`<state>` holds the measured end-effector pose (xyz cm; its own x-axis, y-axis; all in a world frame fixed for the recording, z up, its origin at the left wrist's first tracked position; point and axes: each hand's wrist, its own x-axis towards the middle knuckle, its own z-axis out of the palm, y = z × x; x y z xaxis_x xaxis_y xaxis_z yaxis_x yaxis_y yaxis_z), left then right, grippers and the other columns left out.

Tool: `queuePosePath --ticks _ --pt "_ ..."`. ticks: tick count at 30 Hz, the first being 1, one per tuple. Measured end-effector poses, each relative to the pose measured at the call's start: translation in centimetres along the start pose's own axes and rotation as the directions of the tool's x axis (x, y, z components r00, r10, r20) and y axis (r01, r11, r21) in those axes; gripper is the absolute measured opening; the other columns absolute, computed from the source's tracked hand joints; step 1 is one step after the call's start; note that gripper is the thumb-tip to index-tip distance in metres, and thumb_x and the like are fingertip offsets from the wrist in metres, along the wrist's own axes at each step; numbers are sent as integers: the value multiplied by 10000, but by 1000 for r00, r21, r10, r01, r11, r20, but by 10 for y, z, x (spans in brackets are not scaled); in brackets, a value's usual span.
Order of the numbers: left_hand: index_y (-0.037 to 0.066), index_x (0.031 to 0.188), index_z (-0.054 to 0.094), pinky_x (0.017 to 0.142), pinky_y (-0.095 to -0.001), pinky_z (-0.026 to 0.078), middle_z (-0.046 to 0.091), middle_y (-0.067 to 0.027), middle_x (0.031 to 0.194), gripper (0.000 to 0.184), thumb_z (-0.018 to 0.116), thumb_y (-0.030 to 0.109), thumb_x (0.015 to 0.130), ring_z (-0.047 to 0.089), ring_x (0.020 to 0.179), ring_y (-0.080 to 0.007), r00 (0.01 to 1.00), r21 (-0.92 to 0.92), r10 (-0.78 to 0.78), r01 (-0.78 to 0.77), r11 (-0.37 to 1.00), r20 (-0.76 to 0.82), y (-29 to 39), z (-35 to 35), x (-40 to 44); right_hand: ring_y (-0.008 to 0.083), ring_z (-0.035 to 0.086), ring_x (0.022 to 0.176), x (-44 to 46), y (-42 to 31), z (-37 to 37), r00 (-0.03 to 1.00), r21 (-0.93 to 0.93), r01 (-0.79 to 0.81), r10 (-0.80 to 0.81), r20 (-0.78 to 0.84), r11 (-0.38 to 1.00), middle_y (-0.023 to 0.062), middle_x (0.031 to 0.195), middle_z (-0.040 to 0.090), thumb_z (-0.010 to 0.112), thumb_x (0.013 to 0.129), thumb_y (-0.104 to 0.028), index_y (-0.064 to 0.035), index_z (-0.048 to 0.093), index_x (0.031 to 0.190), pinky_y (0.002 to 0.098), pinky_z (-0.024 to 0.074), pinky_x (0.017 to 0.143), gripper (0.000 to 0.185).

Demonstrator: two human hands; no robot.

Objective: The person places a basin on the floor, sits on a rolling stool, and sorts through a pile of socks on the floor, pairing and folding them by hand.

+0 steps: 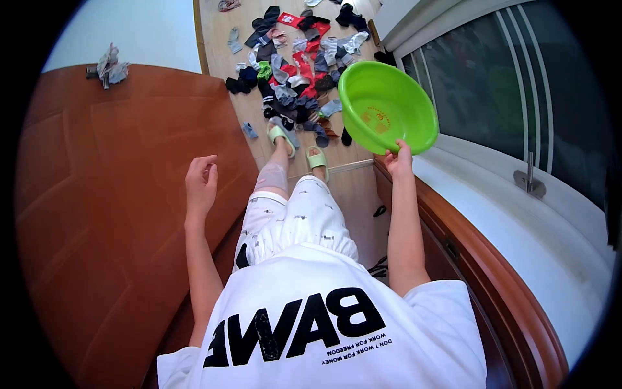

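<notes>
A: State the position of the round, bright-green plastic basin [389,104].
B: Ahead of the fingers of the right hand [400,157], which grasp its near rim; its mouth is tilted back.
A: Long axis?
B: None evident; the form is circular.
A: Left hand [202,183]?
B: Farther from the basin, fingers loosely curled, no object showing in them.
A: The scattered, multicoloured fabric socks [302,63]?
B: On the pale, wood-toned floor [218,55], ahead and left of the right fingers, ahead and right of the left.
</notes>
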<state>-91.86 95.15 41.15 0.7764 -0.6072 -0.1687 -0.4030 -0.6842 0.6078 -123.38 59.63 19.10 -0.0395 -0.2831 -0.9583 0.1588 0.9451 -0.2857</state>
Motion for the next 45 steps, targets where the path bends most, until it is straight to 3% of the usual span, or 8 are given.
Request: queuePosePath --ticks 13,18,21,24,33,39,45 --pt "-17 1061 639 738 -296 510 624 -119 962 166 569 33 919 625 858 -213 978 -104 139 -124 987 155 5 14 126 136 532 492 -33 11 43 998 32 2 0 -62 999 43 675 554 643 850 -251 -87 569 903 183 388 374 187" --pt "-19 1041 639 750 -306 511 631 -134 921 159 579 39 906 632 846 -230 963 -95 173 -156 983 208 -28 -28 208 142 534 519 -39 1 128 996 96 14 -6 -85 995 31 724 546 635 856 -265 -93 554 940 183 397 391 209" --pt "-19 1047 647 758 -306 514 648 -132 954 165 577 52 916 638 855 -220 971 -158 186 -162 974 148 -38 -64 245 148 537 519 -52 -4 175 998 110 38 -32 -52 993 43 724 565 634 853 -256 -89 557 946 191 400 396 207" --pt "-21 1072 652 771 -301 517 664 -129 985 186 574 67 927 645 865 -203 990 -185 121 -104 977 78 -55 -86 289 147 543 541 -63 -23 219 996 114 66 -73 55 991 56 751 591 637 857 -278 -94 558 972 193 411 416 231" --pt "10 1115 669 770 -265 510 690 -70 990 210 576 107 954 642 870 -131 993 -348 62 -22 937 102 -57 -128 403 138 538 525 -105 -54 321 982 142 154 -167 89 978 63 709 579 631 861 -273 -95 551 941 192 399 399 211" --pt "9 1131 666 763 -260 506 690 -55 973 224 579 118 955 634 864 -119 994 -435 13 38 900 113 -69 -130 461 139 542 495 -78 -84 408 985 135 161 -167 34 978 38 666 558 643 834 -283 -104 558 869 197 377 369 201" --pt "-2 1119 664 766 -253 503 695 -56 971 224 560 110 955 637 871 -118 993 -410 -101 114 905 53 -89 -130 570 140 546 519 2 -132 537 1000 130 25 -25 -7 991 29 700 570 628 847 -277 -110 559 894 190 399 376 186"
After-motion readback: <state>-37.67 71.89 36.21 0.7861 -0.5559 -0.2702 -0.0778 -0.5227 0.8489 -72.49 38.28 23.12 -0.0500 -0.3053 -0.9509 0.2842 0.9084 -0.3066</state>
